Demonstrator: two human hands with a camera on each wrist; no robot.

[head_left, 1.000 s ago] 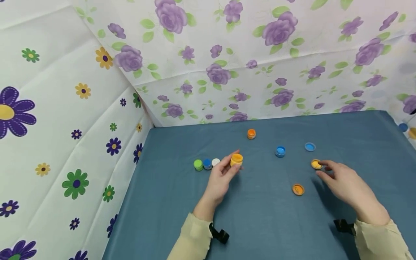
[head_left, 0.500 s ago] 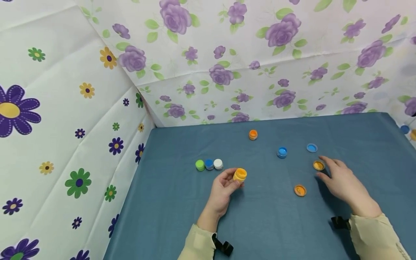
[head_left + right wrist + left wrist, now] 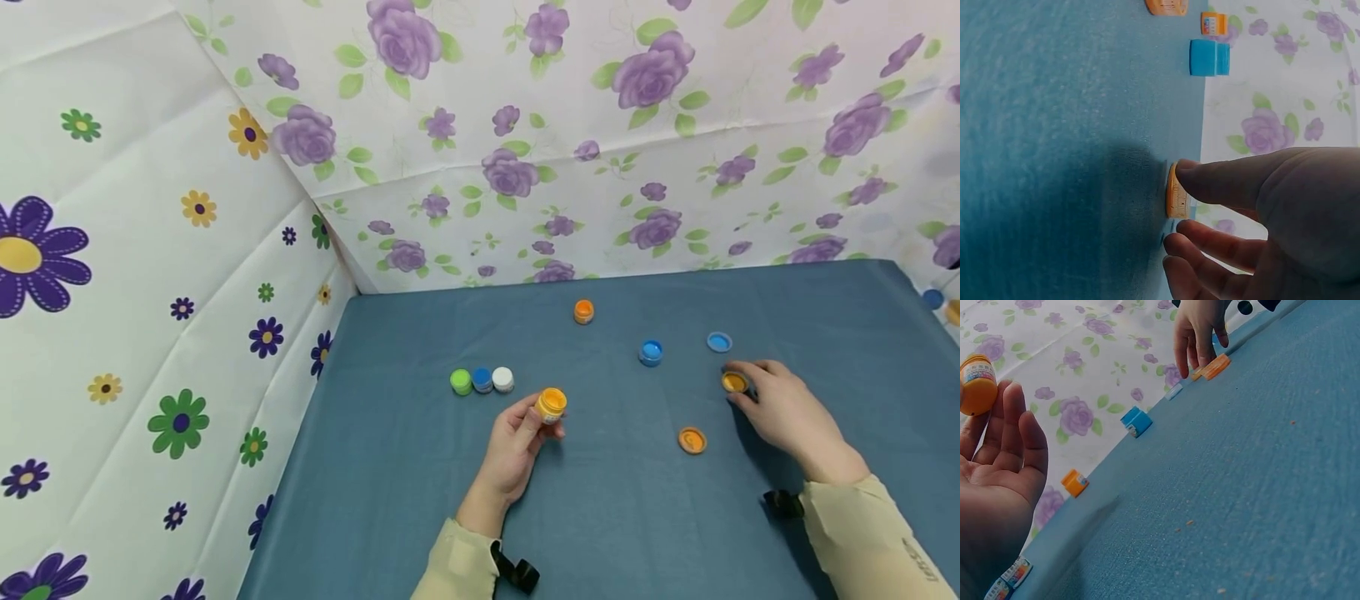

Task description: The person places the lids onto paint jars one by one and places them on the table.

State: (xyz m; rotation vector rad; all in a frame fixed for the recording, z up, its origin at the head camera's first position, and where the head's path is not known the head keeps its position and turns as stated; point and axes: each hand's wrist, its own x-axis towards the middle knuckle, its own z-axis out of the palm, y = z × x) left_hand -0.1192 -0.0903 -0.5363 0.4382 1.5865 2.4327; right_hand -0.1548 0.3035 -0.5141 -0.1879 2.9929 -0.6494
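My left hand (image 3: 510, 454) holds a small uncapped jar of yellow paint (image 3: 552, 405) above the cloth, thumb and fingers around its side; the left wrist view shows the jar's printed label. On the right, my right hand (image 3: 787, 417) has its thumb and index finger at opposite edges of a yellow jar lid (image 3: 734, 382), which lies inside up on the cloth. In the right wrist view the thumb overlaps the lid (image 3: 1177, 197), and the other fingers are bent beside it. A light-blue lid (image 3: 719, 342) lies just beyond, and an orange lid (image 3: 692, 440) nearer me.
Uncapped blue (image 3: 651, 353) and orange (image 3: 583, 312) paint jars stand farther back. Capped green (image 3: 461, 382), dark-blue (image 3: 482, 380) and white (image 3: 503, 380) jars form a row beyond my left hand. Flowered sheets (image 3: 465, 200) hang behind and left of the blue-grey cloth (image 3: 375, 467).
My left hand has brought the yellow jar lower and closer to me. My right hand's fingers, spread apart half a second ago, have come together on the yellow lid.
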